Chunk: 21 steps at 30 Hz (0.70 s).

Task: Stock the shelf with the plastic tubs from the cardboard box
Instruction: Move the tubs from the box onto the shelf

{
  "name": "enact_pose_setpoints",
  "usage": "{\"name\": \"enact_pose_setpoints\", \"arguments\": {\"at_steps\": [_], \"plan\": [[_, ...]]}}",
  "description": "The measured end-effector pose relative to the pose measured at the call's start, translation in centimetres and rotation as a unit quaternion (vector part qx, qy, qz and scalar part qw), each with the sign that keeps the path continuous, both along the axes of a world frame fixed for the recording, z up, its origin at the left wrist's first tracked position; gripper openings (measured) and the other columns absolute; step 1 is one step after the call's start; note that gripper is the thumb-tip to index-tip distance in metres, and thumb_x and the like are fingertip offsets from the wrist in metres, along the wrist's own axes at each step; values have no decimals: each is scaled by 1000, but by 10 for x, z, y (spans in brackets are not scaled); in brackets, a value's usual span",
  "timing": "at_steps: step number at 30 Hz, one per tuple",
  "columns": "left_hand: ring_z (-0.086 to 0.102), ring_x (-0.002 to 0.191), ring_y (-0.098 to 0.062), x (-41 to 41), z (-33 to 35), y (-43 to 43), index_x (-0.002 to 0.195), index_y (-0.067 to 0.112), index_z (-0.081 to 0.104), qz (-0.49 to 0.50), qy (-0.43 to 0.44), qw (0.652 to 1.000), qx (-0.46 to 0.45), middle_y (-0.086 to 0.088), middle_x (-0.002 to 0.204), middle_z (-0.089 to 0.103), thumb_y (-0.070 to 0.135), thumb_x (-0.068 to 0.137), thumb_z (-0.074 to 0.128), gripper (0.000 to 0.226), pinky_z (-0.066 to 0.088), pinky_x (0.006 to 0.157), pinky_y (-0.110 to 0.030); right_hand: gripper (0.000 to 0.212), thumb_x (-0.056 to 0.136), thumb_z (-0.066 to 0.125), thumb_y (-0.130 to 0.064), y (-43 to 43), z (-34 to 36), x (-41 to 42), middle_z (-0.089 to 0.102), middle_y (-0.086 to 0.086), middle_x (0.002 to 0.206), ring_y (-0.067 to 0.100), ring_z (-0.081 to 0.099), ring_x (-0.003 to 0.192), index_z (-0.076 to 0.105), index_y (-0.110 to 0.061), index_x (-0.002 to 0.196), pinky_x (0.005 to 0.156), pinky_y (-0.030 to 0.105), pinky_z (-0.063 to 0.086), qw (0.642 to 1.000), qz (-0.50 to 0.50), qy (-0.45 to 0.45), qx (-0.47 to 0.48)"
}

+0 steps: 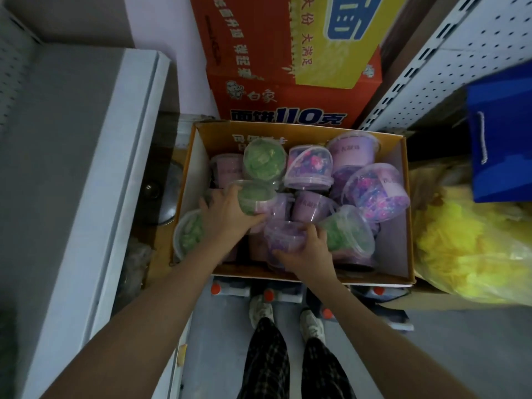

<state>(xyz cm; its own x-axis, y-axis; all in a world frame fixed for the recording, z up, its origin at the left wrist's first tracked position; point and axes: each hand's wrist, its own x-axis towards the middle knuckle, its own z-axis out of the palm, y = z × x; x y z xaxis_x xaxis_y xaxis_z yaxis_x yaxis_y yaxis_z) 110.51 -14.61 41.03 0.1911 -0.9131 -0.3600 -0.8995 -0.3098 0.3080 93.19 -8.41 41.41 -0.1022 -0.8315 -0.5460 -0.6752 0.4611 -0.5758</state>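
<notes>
Nearest the camera, two checked trouser legs and pale shoes (260,311) stand on the grey floor; both bare forearms reach forward into the open cardboard box (404,214); the right hand (309,250) curls its fingers over a purple tub (283,239) near the front wall of the box, gripping its rim and side; the left hand (226,214) wraps around a green-filled tub (253,197) lying tilted just beyond; more plastic tubs, green and purple, lie jumbled across the box, some on their sides; the grey shelf (95,156) runs along the left, with no tubs showing on it; a yellow bag (472,254) sits right of the box; behind it stands a red carton (259,67).
</notes>
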Motion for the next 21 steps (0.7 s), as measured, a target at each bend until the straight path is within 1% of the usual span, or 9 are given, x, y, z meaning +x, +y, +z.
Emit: {"name": "enact_pose_setpoints", "arguments": {"at_steps": [2, 4, 7, 10, 13, 16, 18, 20, 21], "plan": [[45, 118, -35, 0, 4, 3, 130, 30, 38, 15, 54, 998, -38, -14, 128, 45, 64, 56, 75, 89, 41, 97, -48, 71, 62, 82, -39, 0, 0, -2, 38, 3, 127, 25, 50, 112, 44, -18, 118, 91, 40, 47, 1000, -11, -5, -28], [48, 112, -32, 1, 11, 6, 129, 25, 40, 26, 113, 991, -72, -14, 125, 43, 52, 55, 82, 90, 47, 88, -42, 69, 59, 82, -39, -1, 3, -4, 39, 0, 125, 22, 49, 110, 46, -18, 114, 88, 36, 47, 998, -14, -4, -57], [46, 114, -27, 2, 23, 9, 129, 21, 42, 42, 172, 979, -103, -13, 128, 41, 42, 54, 87, 90, 42, 88, -30, 67, 57, 83, -37, -7, 18, -9, 42, 0, 125, 19, 50, 108, 49, -17, 110, 86, 28, 42, 994, -19, -12, -104], [44, 116, -21, 1, 47, 9, 130, 22, 41, 77, 205, 967, -132, -9, 130, 39, 39, 56, 87, 89, 41, 91, -29, 75, 57, 84, -34, -18, 40, -18, 40, 5, 134, 22, 45, 119, 47, -13, 120, 92, 24, 36, 989, -5, -18, -145], [41, 113, -15, 2, 84, 7, 129, 23, 42, 91, 200, 961, -169, -4, 129, 36, 38, 57, 87, 86, 38, 90, -25, 80, 61, 82, -33, -32, 71, -26, 30, 3, 142, 22, 37, 128, 42, -19, 128, 97, 24, 32, 986, 11, -48, -156], [44, 114, -18, 8, 121, 12, 124, 27, 44, 111, 205, 952, -197, -6, 128, 34, 40, 53, 88, 85, 42, 97, -31, 71, 62, 82, -31, -42, 104, -27, 34, 1, 139, 21, 38, 126, 45, -24, 122, 98, 25, 34, 976, 21, -79, -201], [49, 109, -12, 15, 144, 17, 123, 25, 47, 130, 201, 947, -213, -6, 127, 41, 48, 49, 88, 88, 46, 95, -28, 67, 60, 84, -28, -45, 128, -24, 37, 4, 136, 22, 40, 123, 48, -24, 116, 98, 26, 37, 968, 25, -92, -231], [56, 103, -8, 21, 171, 24, 119, 29, 52, 152, 200, 938, -237, -3, 121, 51, 61, 43, 85, 89, 51, 89, -26, 69, 55, 84, -33, -47, 149, -20, 43, 7, 129, 23, 44, 118, 49, -22, 114, 99, 34, 43, 957, 33, -108, -266], [55, 101, -6, 23, 186, 30, 118, 27, 53, 163, 196, 934, -252, -2, 120, 52, 59, 44, 86, 87, 50, 87, -21, 71, 53, 84, -37, -47, 159, -18, 46, 7, 125, 23, 46, 115, 49, -22, 113, 97, 38, 44, 952, 41, -115, -281]]}}
